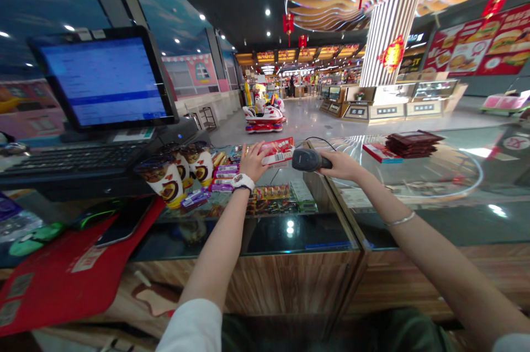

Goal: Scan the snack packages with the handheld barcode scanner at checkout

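Note:
My left hand point(253, 161) grips a red and white packet point(278, 151) by its left end, above the glass counter. In my right hand point(342, 165) is a dark barcode scanner point(306, 160), its head turned left toward the packet. Only a small gap shows between scanner and packet. A thin black cable runs behind the scanner. Just left of my left hand lie purple-wrapped snack bars point(226, 172) and several tall patterned cups with dark tops point(202, 164).
A monitor point(103, 76) and a black keyboard point(78, 160) stand at the left. A phone point(124, 222) lies on a red mat point(70, 280). Stacked dark red packets point(414, 144) and a red-blue box point(381, 153) sit on the right counter.

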`<state>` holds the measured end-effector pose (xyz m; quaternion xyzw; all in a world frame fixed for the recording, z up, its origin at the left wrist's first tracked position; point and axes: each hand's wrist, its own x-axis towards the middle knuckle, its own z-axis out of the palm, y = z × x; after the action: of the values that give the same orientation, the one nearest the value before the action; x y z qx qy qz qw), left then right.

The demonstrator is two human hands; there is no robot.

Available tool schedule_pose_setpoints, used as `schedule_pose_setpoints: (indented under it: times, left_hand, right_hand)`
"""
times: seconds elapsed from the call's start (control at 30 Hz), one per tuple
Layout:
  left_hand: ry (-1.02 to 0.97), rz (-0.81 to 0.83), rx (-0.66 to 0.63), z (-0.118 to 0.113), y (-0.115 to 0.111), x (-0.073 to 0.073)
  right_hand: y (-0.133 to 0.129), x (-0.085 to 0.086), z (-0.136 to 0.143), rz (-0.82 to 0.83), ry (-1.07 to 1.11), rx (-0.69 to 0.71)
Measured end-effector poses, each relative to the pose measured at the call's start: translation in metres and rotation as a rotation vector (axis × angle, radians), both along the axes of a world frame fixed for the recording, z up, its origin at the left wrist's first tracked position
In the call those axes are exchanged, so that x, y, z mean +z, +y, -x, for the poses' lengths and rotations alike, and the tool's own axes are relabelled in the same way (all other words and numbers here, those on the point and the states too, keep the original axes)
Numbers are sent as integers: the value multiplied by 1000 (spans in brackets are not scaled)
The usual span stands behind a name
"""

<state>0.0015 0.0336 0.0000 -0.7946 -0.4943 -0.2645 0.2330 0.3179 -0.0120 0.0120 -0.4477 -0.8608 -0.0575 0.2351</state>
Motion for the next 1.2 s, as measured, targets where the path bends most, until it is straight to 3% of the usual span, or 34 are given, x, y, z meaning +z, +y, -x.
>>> schedule_pose_setpoints:
  times: [0.2, 0.7, 1.2]
  left_hand:
    - [-12, -10, 3, -1, -2, 2]
    - [-44, -2, 4, -1, -2, 4]
    - [-38, 10, -21, -6, -6, 7]
  right_hand:
    - [1, -3, 1, 57, 21, 32]
    - [33, -34, -4, 185, 117, 405]
    - [40, -46, -1, 285, 44, 417]
